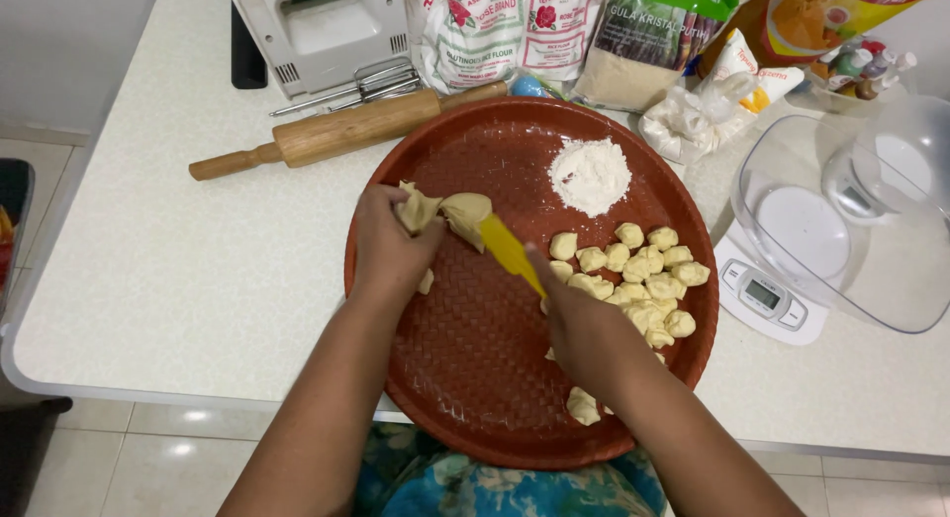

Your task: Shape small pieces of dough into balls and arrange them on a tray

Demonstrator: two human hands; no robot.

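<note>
A: Quick rundown, what's the left hand got?

B: Fingers curled tight round a lump of pale yellow dough, pinching it at the upper left of the round red-brown woven tray. A bit of dough pokes out above the knuckles, another bit below the palm.

A: Right hand?

B: Closed on a yellow scraper. The blade points up-left w/ its tip touching the dough lump, right where it leaves the left hand. Handle's hidden in the fist.

A: Rest of the tray?

B: Pile of small cut dough pieces on the right side, most touching each other. One loose piece near the front rim, by the right wrist. Small mound of white flour at the back, apart from the pieces.

A: And the tray sits where?

B: On a white speckled counter, front rim hanging slightly over the edge toward the person.

A: Stuff round it?

B: Wooden rolling pin lying just behind-left of the tray, tip nearly touching the rim. Behind that a white hand mixer w/ metal beaters beside it. Bags of flour and a sugar bag along the back. Knotted clear plastic bag of white powder just right of the flour mound, off the tray. Digital kitchen scale to the right w/ a clear plastic bowl on it. Small coloured bottles in the far right corner, too small to tell more.
</note>
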